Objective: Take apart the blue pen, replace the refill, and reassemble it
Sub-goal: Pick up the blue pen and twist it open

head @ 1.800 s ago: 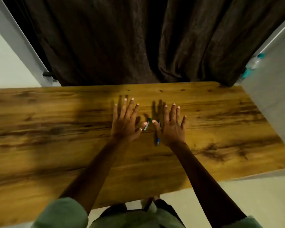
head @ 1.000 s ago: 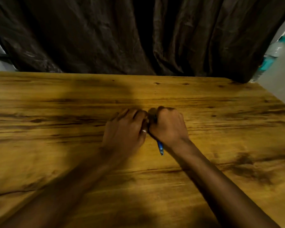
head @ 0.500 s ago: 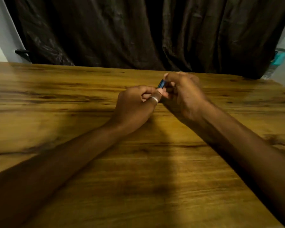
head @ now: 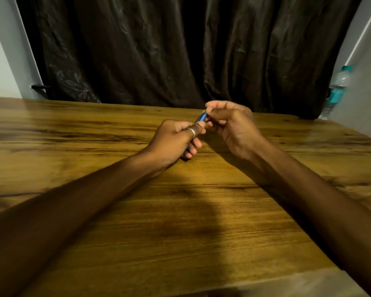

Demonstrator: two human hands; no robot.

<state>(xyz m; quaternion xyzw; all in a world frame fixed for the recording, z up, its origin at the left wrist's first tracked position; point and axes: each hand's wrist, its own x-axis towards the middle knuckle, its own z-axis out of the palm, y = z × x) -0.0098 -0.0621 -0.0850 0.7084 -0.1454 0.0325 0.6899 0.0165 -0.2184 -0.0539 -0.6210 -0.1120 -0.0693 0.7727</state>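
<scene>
The left hand is curled around the lower part of the blue pen, a ring on its thumb. The right hand pinches the pen's upper end between thumb and fingertips; the two hands almost touch. Only a short blue stretch shows between them, tilted up toward the right hand. Both are held just above the table, near the middle of its far edge. Behind that edge hangs a dark curtain; a water bottle stands beyond the far right corner.
</scene>
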